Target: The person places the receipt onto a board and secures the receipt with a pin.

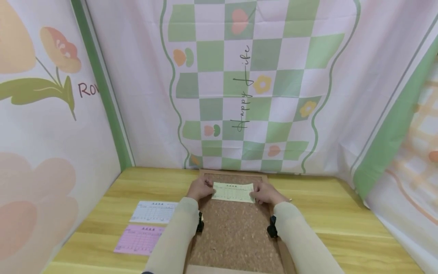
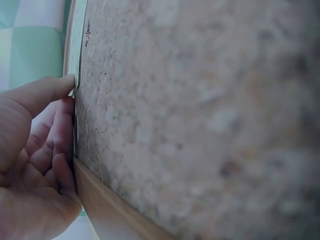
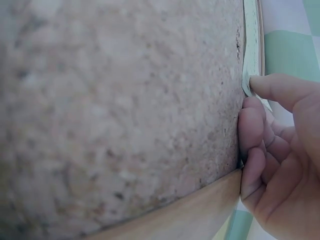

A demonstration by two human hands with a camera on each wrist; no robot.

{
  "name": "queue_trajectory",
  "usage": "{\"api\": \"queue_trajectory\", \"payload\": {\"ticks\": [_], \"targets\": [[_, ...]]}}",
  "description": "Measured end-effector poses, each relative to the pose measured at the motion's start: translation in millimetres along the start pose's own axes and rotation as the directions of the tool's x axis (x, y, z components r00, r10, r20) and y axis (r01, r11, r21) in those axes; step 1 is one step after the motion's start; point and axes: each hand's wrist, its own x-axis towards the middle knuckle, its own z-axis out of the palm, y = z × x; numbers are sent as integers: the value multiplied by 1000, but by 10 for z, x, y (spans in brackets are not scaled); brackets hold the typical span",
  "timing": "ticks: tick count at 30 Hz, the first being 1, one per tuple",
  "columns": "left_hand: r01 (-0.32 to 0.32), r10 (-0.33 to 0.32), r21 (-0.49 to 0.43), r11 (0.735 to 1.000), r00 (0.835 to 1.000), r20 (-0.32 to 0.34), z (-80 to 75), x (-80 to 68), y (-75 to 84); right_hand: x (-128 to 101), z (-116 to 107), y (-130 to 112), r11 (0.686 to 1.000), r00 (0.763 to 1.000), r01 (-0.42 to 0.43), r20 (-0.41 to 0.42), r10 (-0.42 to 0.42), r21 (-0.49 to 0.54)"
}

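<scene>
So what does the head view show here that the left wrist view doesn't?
Only the head view shows the whole pale yellow slip held at both ends by the left hand and right hand, plus the white slip and pink slip on the table. Only the left wrist view shows the left fingers curled against the slip's edge. Both show the cork board and its wooden frame.
</scene>
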Motion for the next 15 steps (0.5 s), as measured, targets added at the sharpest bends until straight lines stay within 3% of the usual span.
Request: {"api": "queue_trajectory", "payload": {"ticks": [6,11,15], "targets": [[-31,29,26,999,998,51,-5,45,-49,38,18,44,998,1000,-24,-4,24,59],[-47,40,47,998,989,146,-59,51,-87,55,29,70,995,1000,-14,5,14,96],[-36,33,11,999,978,207,-93,53,-96,65,38,88,992,1000,-13,-6,14,122]]}}
